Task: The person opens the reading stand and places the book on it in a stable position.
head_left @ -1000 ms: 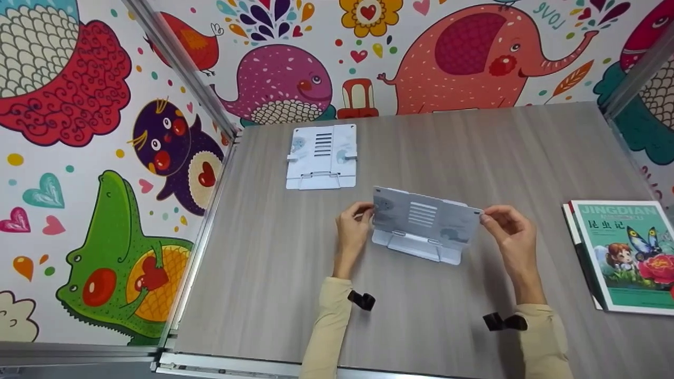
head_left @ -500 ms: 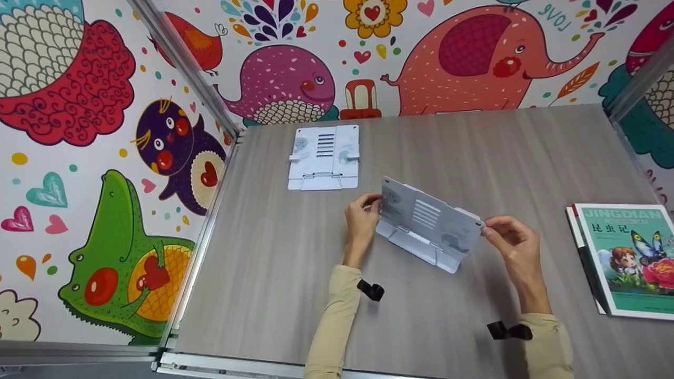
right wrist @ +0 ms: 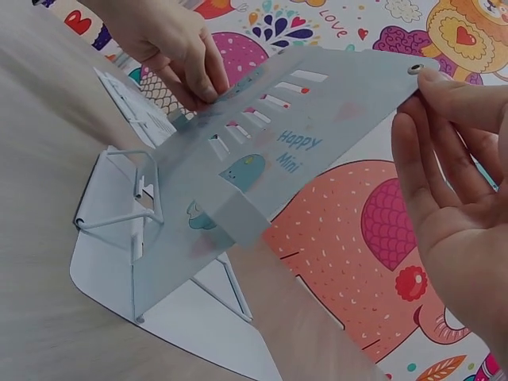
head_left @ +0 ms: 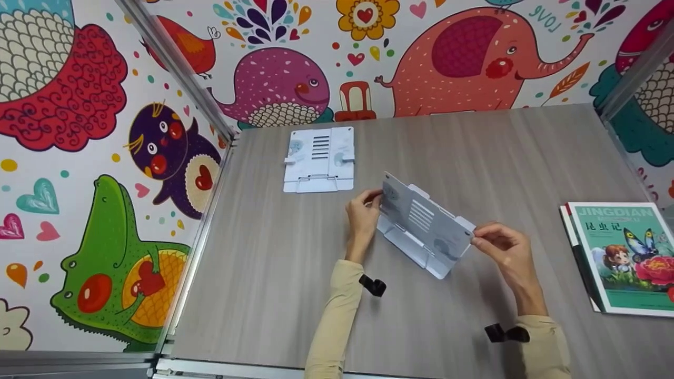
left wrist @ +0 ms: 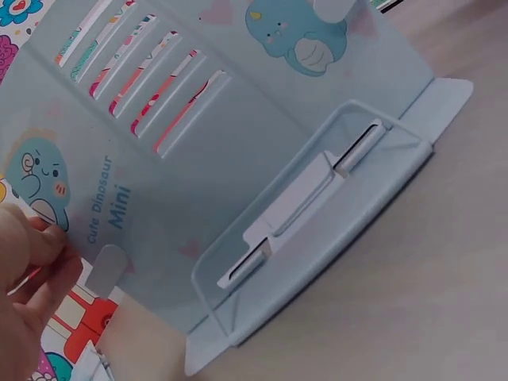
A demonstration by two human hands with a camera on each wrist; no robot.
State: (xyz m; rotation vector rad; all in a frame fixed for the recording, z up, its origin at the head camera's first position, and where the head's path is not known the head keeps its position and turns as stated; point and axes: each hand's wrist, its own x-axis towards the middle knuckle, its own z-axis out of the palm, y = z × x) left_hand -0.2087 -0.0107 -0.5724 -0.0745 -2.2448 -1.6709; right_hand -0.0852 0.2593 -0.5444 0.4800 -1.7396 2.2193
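Note:
A pale blue book stand (head_left: 421, 216) with dinosaur prints and a slotted back panel stands up at an angle, turned toward the right. Its left edge is pinched by my left hand (head_left: 362, 220), fingers at the side near the small printed dinosaur in the left wrist view. The right hand (head_left: 505, 245) pinches the upper right corner between thumb and fingers, beside a small hole, as the right wrist view shows. Along the lower front runs a wire page holder (left wrist: 317, 214) over the ledge. A supporting base plate (right wrist: 198, 333) shows under the panel in the right wrist view.
A second book stand (head_left: 319, 160) lies flat at the back left of the wooden table (head_left: 263, 273). Books (head_left: 621, 258) are stacked at the right, the top one with a green cover. Cartoon-printed walls (head_left: 363, 63) enclose the back and sides.
The book stand has turned, its right side swinging toward the person and its left side away. Both hands have kept their pinch and moved with it, the left forward, the right nearer.

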